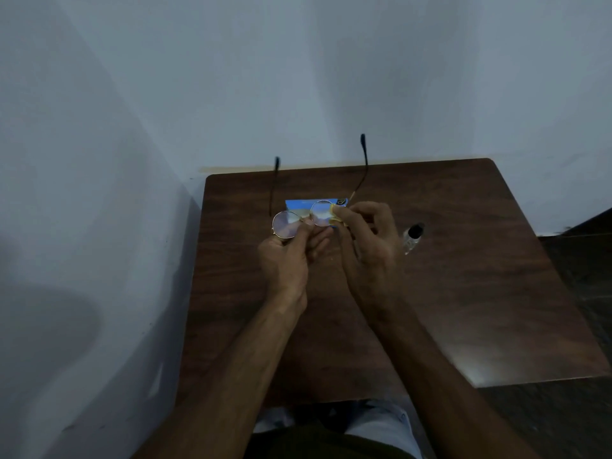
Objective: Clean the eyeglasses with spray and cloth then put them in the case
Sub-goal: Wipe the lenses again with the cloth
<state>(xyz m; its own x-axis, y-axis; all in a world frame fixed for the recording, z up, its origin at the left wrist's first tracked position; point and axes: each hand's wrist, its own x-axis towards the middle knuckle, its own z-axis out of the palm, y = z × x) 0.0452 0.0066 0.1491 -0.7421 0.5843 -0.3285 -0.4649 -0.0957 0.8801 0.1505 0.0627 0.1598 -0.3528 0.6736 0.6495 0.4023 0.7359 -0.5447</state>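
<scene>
Round thin-rimmed eyeglasses hang above the brown table, temples pointing away from me toward the wall. My left hand pinches the frame at the bridge. My right hand pinches a small yellow cloth against the right-side lens. A blue case lies flat on the table behind the glasses, partly hidden by them. A small clear spray bottle with a black cap lies on the table just right of my right hand.
The table stands in a corner, with a pale wall behind it and to its left. Dark floor shows on the right. My lap is at the bottom edge.
</scene>
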